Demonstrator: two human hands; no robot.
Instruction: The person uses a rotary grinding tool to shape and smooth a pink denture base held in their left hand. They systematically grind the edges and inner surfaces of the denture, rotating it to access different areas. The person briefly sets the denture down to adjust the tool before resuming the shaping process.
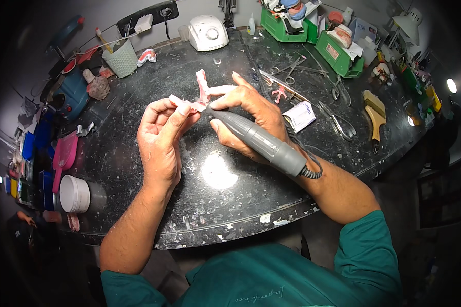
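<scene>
My left hand (160, 133) pinches one end of a pink, curved denture (202, 86) between thumb and fingers, above the black bench. The denture's other arm sticks up and away from me. In my right hand (261, 110) is a grey rotary handpiece (258, 138), held like a pen, with its coiled cord running back over my forearm. The handpiece's nose is at the denture's bend, and my right fingertips are right beside it. The tool's tip is too small to make out, so I cannot tell whether it touches the denture.
On the worktop (189, 204) stand a white control box (208, 33), a textured cup (122, 59) and a white tub (75, 194). Scissors (290, 71), pliers (337, 120), a folded paper (299, 116) and a brush (375, 120) lie right. Green bins (338, 55) line the back; a pink dustpan (65, 151) lies left.
</scene>
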